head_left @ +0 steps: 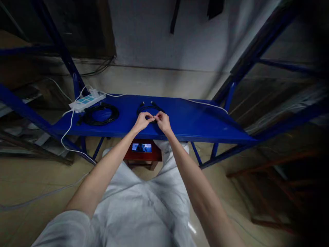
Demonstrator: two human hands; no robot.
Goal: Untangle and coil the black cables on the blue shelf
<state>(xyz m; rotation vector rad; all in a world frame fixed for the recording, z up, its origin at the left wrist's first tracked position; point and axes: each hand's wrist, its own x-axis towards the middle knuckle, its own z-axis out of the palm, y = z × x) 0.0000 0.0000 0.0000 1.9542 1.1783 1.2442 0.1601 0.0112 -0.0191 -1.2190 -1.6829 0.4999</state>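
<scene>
My left hand [141, 122] and my right hand [163, 122] meet fingertip to fingertip over a blue metal shelf [195, 118]. Both pinch with thumb and forefinger; whatever is between them is too small to make out. Just behind and beneath the hands lies a coiled black cable [151, 107], its two connector ends pointing to the back. My hands hide the front of that coil. To the left rests a second coil of black cable [113, 115], loosely round and apart from both hands.
A white power strip [88, 101] with blue sockets sits at the shelf's left end, white cords [67, 132] running from it. Blue frame posts [228, 94] rise on both sides. Below the shelf, a phone [142, 148] with a lit screen lies on a small reddish-brown stool [144, 157].
</scene>
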